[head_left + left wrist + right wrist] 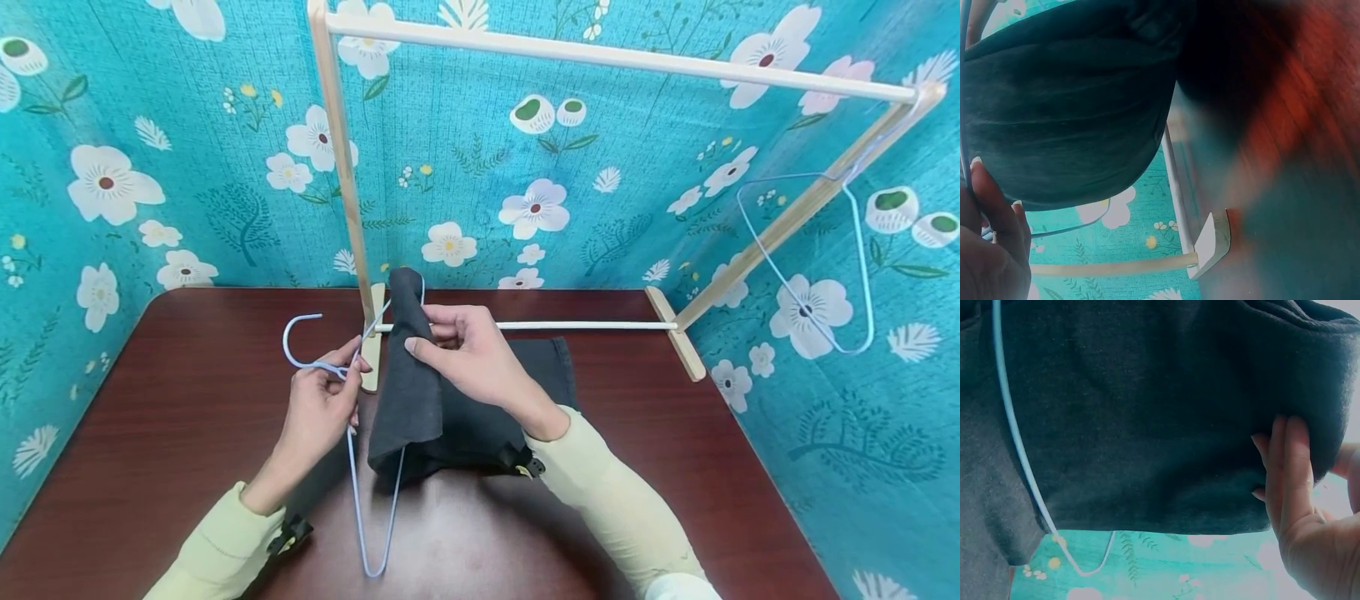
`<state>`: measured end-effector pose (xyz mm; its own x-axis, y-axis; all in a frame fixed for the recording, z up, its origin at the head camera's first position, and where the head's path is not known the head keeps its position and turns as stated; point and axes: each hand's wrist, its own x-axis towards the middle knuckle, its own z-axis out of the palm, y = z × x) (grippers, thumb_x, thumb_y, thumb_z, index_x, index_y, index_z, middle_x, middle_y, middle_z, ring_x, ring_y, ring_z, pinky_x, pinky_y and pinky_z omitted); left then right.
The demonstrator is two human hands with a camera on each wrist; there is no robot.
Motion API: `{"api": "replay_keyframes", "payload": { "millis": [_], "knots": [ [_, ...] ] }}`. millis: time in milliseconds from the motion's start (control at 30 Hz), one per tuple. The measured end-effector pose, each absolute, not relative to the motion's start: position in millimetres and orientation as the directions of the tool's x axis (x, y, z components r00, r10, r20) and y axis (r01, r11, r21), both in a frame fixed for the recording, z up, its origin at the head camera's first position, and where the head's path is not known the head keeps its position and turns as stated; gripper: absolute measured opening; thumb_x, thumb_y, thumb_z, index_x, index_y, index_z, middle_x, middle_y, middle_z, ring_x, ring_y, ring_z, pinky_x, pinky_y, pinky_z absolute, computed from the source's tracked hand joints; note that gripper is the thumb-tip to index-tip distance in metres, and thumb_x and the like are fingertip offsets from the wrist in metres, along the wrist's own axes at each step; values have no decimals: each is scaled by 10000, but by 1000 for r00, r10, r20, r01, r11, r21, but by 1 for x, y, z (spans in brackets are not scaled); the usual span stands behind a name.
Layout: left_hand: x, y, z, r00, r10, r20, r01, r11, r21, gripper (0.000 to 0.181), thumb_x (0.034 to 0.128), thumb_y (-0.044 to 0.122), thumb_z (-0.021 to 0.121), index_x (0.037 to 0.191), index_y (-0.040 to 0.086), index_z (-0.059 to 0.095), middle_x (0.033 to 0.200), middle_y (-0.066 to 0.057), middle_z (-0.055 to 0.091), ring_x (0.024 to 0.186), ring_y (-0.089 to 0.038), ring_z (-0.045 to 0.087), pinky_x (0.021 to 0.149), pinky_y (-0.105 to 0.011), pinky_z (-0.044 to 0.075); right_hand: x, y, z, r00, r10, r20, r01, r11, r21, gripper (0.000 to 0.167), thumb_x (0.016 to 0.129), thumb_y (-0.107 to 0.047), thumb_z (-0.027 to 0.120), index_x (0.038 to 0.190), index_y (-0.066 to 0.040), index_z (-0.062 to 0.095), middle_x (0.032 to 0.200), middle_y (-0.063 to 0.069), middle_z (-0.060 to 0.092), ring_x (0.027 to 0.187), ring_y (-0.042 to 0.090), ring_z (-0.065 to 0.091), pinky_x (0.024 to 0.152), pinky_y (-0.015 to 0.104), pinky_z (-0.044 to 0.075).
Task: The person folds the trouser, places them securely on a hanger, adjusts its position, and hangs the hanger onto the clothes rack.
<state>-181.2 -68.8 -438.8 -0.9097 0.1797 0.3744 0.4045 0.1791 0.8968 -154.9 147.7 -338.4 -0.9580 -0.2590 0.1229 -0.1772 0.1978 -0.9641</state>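
In the head view my left hand (321,404) pinches a light-blue wire hanger (354,467) just below its hook, which points left. The hanger stands on its side, one end low toward me. A black cloth garment (408,383), its exact kind unclear, passes through the hanger and folds over its long bar. My right hand (480,358) grips the folded part, thumb on the near face. In the right wrist view, straight fingers of that hand (1300,506) lie against the garment (1147,425). The left wrist view shows fingers (997,206) at the wire beside the cloth.
A wooden rack (348,167) with a white top rod (600,54) stands at the back of the dark red table (187,400). A second light-blue hanger (862,258) hangs at the rod's right end. Floral turquoise cloth (247,142) surrounds the table's back and sides.
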Motion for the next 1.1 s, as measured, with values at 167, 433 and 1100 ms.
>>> {"api": "replay_keyframes", "payload": {
  "millis": [167,433,1100],
  "knots": [
    [-180,-70,-440,-899,170,403,431,196,881,289,989,-10,606,1266,-70,665,805,-154,700,357,-29,505,361,-199,440,-153,145,-328,-954,-254,161,-203,148,-968,424,969,-53,658,1387,-3,608,1161,162,746,955,228,765,800,381,621],
    [-179,-82,-440,-905,167,392,420,196,886,334,997,-23,584,1324,-77,624,876,-177,695,369,-47,519,368,-207,450,-151,166,-323,-968,-206,146,-178,146,-973,431,963,-64,667,1387,-12,611,1160,174,743,949,257,764,798,409,620],
    [-191,-90,-456,-913,176,368,407,333,850,188,976,-38,607,1130,-49,715,750,-122,679,355,-53,521,387,-212,456,-159,276,-423,-981,-34,-189,166,338,-926,412,965,-95,673,1347,48,617,1097,198,754,821,161,764,719,298,616]
  ]
}}
